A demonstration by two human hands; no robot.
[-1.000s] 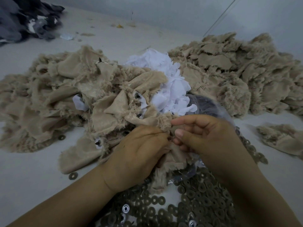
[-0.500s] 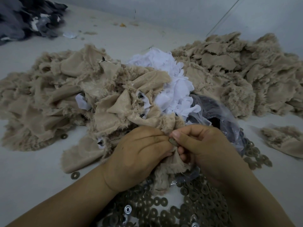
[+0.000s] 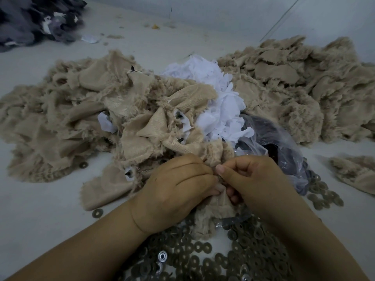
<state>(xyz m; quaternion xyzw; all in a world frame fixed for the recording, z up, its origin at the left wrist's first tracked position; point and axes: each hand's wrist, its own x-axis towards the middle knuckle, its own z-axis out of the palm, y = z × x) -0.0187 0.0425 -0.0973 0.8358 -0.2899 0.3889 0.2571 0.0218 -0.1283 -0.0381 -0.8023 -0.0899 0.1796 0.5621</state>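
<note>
Head view: nearest the camera, a spread of dark metal washers (image 3: 203, 258) covers the pale work surface (image 3: 40, 230) and runs under both forearms. Just beyond it the left hand (image 3: 174, 189) and the right hand (image 3: 259, 183) meet knuckle to knuckle over a beige fur piece (image 3: 215, 216). Both grips are narrow. The left hand's fingers curl down and pinch the fabric from the left, and the right hand's thumb and bent fingers pinch it from the right, thumb tip pressed against the left fingers. The piece sits right in the joint of the two grips. Its fuzzy lower edge hangs out below the hands onto the washers, and its upper part bunches up just behind the fingers. Whether something small is trapped under the right thumb cannot be told.

Left of the left hand, a lone washer (image 3: 97, 213) lies on the surface beside a flat fur panel. Right of the right hand, a crumpled clear plastic bag (image 3: 284, 145) holds dark contents. Farther back, white fabric scraps (image 3: 215, 94) lie between a left fur heap (image 3: 50, 122) and a right fur heap (image 3: 294, 82). At the far left corner lies dark grey cloth (image 3: 30, 21).
</note>
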